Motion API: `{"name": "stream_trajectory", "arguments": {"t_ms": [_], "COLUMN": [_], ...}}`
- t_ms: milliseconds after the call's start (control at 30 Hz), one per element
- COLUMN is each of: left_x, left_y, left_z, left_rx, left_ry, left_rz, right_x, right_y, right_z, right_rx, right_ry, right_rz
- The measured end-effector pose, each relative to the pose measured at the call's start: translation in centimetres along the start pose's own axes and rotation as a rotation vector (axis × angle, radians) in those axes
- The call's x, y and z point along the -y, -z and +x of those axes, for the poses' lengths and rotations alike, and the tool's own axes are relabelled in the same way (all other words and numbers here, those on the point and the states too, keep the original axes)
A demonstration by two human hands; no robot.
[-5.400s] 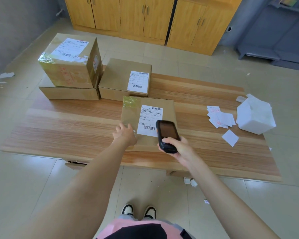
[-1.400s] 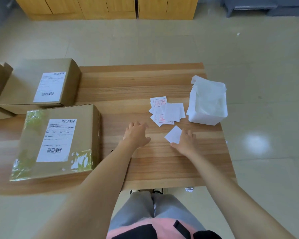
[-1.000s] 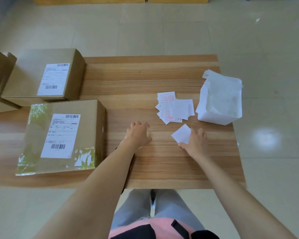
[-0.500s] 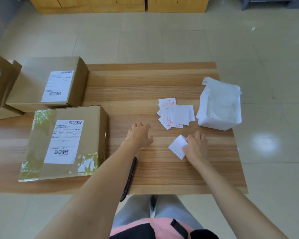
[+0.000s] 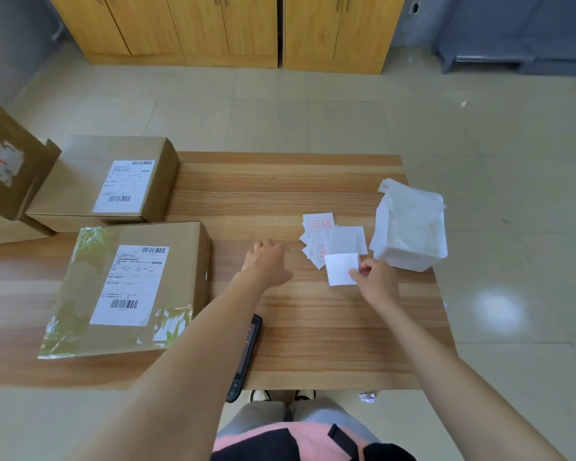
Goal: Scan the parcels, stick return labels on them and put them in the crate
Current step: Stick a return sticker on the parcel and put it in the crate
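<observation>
**Thin label: pinch it at an edge**

Your right hand [image 5: 376, 281] pinches the right edge of one label [image 5: 340, 270], blank side up, just in front of the label pile [image 5: 323, 232]. Your left hand [image 5: 267, 265] lies flat on the table [image 5: 313, 327], fingers relaxed, holding nothing.

The label looks like feather-light, floppy paper, so it will likely curl or fold on itself (more so if a backing peels off). Hold it by an edge or corner and keep your fingers off any sticky face.

The nearest parcel [image 5: 130, 287] sits well to the left. It is a stiff cardboard box, and its glossy tape may be slick, so take it by opposite sides. The scanner [image 5: 246, 354] lies partly under your left forearm. No crate is in view.
</observation>
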State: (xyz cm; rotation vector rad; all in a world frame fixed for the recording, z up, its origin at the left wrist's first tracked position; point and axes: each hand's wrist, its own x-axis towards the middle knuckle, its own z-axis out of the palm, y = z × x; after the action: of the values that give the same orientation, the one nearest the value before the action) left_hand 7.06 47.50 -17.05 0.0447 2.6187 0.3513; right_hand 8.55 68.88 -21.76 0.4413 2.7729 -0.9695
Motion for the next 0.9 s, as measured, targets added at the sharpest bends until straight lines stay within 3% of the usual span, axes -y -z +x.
{"name": "stream_trajectory", "arguments": {"t_ms": [400,733,900], "left_x": [0.4,0.9,0.8], "left_y": [2.7,3.6,3.3], "left_z": [-1.7,-2.2,-2.2], "left_rx": [-0.078,-0.096,-0.086], "left_ry": [-0.031,-0.039,-0.050], "left_rz": [-0.007,-0.032,-0.036], "right_x": [4.1,5.7,5.7], "right_y": [1.3,1.1,0.9], "right_z": [-1.0,-2.0,-2.2], "right_rx": [0.060,0.212,0.155], "right_ry": [0.006,0.085,0.214], "right_rz": [0.234,-0.042,-0.204]}}
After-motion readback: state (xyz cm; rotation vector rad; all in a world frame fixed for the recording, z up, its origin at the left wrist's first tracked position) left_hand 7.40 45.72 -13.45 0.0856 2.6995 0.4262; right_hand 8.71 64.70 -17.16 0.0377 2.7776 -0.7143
